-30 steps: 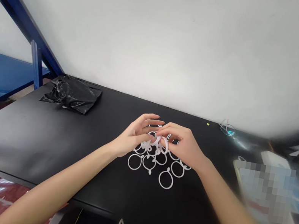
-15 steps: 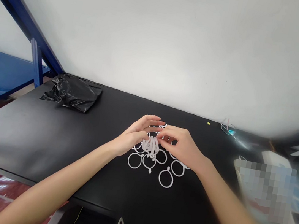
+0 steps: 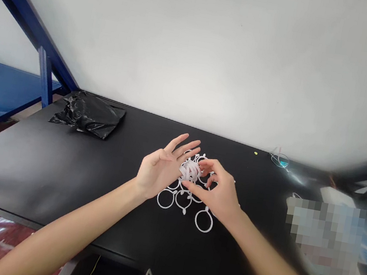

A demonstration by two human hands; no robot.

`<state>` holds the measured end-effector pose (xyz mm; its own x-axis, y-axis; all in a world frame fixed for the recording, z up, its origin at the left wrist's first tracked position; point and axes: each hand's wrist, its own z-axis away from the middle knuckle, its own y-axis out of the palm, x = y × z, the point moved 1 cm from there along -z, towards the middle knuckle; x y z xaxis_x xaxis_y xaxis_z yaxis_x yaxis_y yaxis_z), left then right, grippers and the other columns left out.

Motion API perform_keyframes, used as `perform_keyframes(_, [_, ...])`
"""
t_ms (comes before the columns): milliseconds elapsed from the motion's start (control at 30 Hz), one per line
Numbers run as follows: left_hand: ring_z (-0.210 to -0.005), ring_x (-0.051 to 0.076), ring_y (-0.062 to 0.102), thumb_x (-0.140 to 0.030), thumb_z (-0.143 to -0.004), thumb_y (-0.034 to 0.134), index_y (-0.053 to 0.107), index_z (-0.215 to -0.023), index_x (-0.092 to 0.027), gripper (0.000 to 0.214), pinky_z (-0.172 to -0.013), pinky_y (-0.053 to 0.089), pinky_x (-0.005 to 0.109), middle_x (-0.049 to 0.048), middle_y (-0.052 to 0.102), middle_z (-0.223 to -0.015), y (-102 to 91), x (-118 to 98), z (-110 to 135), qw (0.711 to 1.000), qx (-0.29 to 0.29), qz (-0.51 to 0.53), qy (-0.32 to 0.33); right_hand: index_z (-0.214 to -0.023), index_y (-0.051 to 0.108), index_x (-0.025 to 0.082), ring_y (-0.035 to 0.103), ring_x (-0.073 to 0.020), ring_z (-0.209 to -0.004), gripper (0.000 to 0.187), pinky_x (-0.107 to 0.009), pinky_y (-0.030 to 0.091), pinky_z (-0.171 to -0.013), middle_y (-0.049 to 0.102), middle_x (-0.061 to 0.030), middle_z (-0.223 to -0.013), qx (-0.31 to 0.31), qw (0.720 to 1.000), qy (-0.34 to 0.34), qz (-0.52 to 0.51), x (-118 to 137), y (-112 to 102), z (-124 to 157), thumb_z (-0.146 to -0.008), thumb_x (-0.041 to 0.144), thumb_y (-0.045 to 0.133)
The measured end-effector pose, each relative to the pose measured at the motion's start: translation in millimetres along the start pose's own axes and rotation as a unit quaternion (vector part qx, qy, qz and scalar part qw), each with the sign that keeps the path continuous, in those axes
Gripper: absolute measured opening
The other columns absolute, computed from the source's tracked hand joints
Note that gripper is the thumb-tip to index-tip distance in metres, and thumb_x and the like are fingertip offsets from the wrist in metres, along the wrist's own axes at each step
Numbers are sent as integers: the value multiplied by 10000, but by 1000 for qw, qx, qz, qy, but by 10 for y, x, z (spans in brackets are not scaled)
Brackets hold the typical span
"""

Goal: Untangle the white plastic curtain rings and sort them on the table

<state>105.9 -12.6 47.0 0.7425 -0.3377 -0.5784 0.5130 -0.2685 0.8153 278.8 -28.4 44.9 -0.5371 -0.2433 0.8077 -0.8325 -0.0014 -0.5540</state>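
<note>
My left hand (image 3: 162,169) is open, palm turned up, with its fingers stretched out beside a bunch of white plastic rings (image 3: 191,171). The thumb and curled fingers of my right hand (image 3: 215,188) close around that bunch from the right. Several more white rings, each with a small knob, lie loose under and in front of the hands; one loose ring (image 3: 203,220) is the closest to me. Part of the ring pile is hidden behind my fingers.
A crumpled black plastic bag (image 3: 93,114) lies at the back left of the black table (image 3: 57,167). Glasses or a thin wire loop (image 3: 279,160) rest near the wall. At the right sits a blurred-out package (image 3: 323,243). Cables hang below the front edge.
My left hand has come off the rings, turned its palm up and spread its fingers. My right hand has moved slightly and now cups the bunch between thumb and fingers.
</note>
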Motion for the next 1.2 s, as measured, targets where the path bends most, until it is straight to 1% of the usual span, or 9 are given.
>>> perform_keyframes(100, [-1418, 311, 345, -189, -749, 448, 467, -1337, -183, 588, -1162, 208, 539, 115, 526, -1414, 34, 31, 39, 999, 14, 32, -21, -1059, 554, 227, 540, -151, -633, 534, -279, 428, -525, 654, -15, -820, -24, 1000, 15, 12, -8, 117, 103, -620, 333, 839])
perform_keyframes(200, [-1411, 336, 348, -182, -743, 453, 467, -1342, -192, 599, -1141, 200, 574, 122, 534, -1403, 43, 48, 59, 999, 27, 21, -42, -1035, 519, 240, 468, -102, -509, 447, -258, 390, -495, 633, 36, -703, 2, 994, 53, -99, -21, 123, 125, -689, 304, 796])
perform_keyframes(333, [-1415, 348, 326, -163, -709, 477, 488, -1324, -201, 616, -1113, 248, 557, 115, 529, -1407, 27, 58, 53, 997, 52, -18, -56, -938, 485, 237, 503, -83, -476, 460, -215, 370, -446, 674, 44, -693, 90, 942, 158, -283, -82, 41, 80, -658, 315, 841])
perform_keyframes(433, [-1406, 353, 326, -142, -695, 497, 509, -1298, -210, 607, -1065, 313, 538, 113, 511, -1423, 8, 62, 40, 993, 86, -63, -54, -863, 552, 204, 559, -79, -499, 424, -200, 416, -457, 678, 43, -676, 134, 903, 233, -335, -150, 2, 51, -608, 300, 878])
perform_keyframes(533, [-1390, 350, 347, -135, -691, 511, 528, -1271, -204, 584, -1029, 351, 519, 122, 543, -1383, -1, 60, 32, 988, 110, -93, -46, -864, 651, 177, 614, -88, -534, 375, -188, 444, -460, 680, 30, -677, 174, 883, 261, -350, -202, 0, 46, -597, 297, 887])
perform_keyframes(633, [-1389, 340, 350, -164, -715, 494, 531, -1269, -200, 557, -1042, 343, 519, 120, 556, -1368, -5, 46, 26, 990, 110, -77, -49, -859, 696, 170, 649, -93, -547, 329, -174, 450, -442, 710, -1, -743, 194, 881, 254, -348, -218, 5, 48, -630, 328, 871])
perform_keyframes(767, [-1389, 326, 362, -211, -748, 467, 538, -1271, -185, 529, -1115, 269, 523, 114, 561, -1368, -23, 18, 15, 993, 100, -40, -49, -859, 723, 156, 706, -131, -600, 322, -165, 460, -430, 716, -41, -765, 206, 875, 254, -358, -209, 14, 52, -761, 460, 755])
perform_keyframes(967, [-1372, 347, 391, -246, -753, 456, 562, -1255, -162, 520, -1142, 219, 552, 128, 573, -1354, -40, 7, 2, 993, 96, -11, -64, -911, 745, 164, 712, -147, -606, 292, -177, 472, -438, 734, -45, -776, 209, 902, 201, -320, -186, 44, 70, -704, 359, 810])
perform_keyframes(1200, [-1403, 323, 357, -283, -739, 460, 558, -1258, -151, 544, -1173, 163, 520, 137, 583, -1343, -11, 48, 10, 993, 99, 20, -65, -870, 694, 166, 683, -129, -534, 329, -175, 427, -399, 736, -29, -781, 117, 912, 211, -332, -131, 170, 134, -617, 296, 859])
